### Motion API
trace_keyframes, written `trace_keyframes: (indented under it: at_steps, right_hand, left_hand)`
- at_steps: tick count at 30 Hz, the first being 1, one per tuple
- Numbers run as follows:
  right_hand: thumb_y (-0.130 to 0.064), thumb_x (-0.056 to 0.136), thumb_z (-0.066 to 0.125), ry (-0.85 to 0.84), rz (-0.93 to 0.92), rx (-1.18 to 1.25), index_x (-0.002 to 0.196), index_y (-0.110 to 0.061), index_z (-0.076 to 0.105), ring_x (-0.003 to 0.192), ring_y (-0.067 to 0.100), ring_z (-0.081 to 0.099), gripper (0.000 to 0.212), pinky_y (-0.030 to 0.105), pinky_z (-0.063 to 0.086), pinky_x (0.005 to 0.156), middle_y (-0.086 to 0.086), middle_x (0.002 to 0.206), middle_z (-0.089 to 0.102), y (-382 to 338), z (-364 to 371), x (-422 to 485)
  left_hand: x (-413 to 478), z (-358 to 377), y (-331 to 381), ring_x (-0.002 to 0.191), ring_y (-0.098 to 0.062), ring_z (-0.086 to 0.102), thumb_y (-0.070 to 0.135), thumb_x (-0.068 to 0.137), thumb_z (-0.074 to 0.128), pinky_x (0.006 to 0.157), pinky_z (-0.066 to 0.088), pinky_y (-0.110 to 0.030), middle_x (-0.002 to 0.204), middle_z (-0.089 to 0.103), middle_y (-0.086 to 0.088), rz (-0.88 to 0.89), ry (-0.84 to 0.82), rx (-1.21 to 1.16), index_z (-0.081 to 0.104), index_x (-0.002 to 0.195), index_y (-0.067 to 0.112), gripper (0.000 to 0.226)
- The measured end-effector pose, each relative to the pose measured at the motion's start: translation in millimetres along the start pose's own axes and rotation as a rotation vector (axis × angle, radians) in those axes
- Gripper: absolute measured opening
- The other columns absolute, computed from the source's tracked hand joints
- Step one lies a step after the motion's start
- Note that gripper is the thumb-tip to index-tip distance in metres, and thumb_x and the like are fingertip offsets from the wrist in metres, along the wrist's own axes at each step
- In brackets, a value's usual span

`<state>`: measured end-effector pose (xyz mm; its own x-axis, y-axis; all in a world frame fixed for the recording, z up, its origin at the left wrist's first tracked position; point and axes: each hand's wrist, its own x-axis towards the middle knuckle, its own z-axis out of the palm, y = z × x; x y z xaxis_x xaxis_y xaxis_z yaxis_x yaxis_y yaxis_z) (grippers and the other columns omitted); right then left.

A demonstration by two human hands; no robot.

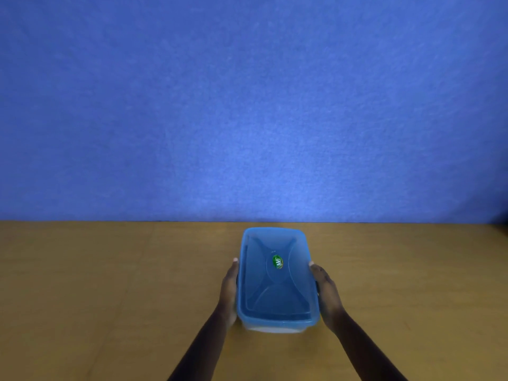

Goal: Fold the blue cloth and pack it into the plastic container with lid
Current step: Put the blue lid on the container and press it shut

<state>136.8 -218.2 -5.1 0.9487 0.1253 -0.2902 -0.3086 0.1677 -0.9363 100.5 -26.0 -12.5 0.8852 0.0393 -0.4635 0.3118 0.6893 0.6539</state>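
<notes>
A clear plastic container stands on the wooden table, closed by its translucent blue lid, which carries a green oval sticker. My left hand grips the container's left long side, thumb tip up at the lid's rim. My right hand grips the right long side in the same way. The fingers of both hands are hidden below the rim. Through the lid the inside looks dark blue. No blue cloth can be made out as a separate thing.
The wooden table runs the full width of the view. Behind its far edge hangs a blue fabric backdrop. The container's far end lies close to that edge.
</notes>
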Motion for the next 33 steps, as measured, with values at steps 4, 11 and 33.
trace_keyframes:
  at_steps: [4,11,33]
  right_hand:
    - [-0.030,0.096,0.036,-0.058,-0.015,0.051,0.121,-0.001,0.055,0.115,0.045,0.054,0.043,0.061,0.043,0.100,0.030,0.122,0.059,18,-6,-19]
    - [-0.035,0.086,0.048,-0.092,-0.099,0.023,0.127,-0.017,0.052,0.112,0.027,0.062,0.045,0.038,0.056,0.087,0.011,0.122,0.065,33,2,-38]
    - [-0.013,0.096,0.045,-0.276,-0.170,0.020,0.117,-0.025,0.051,0.104,0.020,0.063,0.026,0.029,0.055,0.087,0.006,0.119,0.063,4,145,-24]
  left_hand:
    - [-13,-7,-8,0.085,-0.023,0.074,0.046,0.098,0.029,0.064,0.060,-0.032,0.096,0.077,-0.009,0.051,-0.037,0.088,0.068,0.109,0.012,0.053]
    - [-31,-4,-21,0.098,-0.021,0.071,0.040,0.096,0.036,0.070,0.059,-0.028,0.108,0.075,-0.008,0.181,-0.016,0.201,0.064,0.117,0.014,0.044]
    - [-58,-63,99,0.087,-0.024,0.066,0.008,0.097,0.034,0.068,0.060,-0.028,0.112,0.061,-0.017,0.428,-0.010,0.135,0.044,0.133,0.000,0.038]
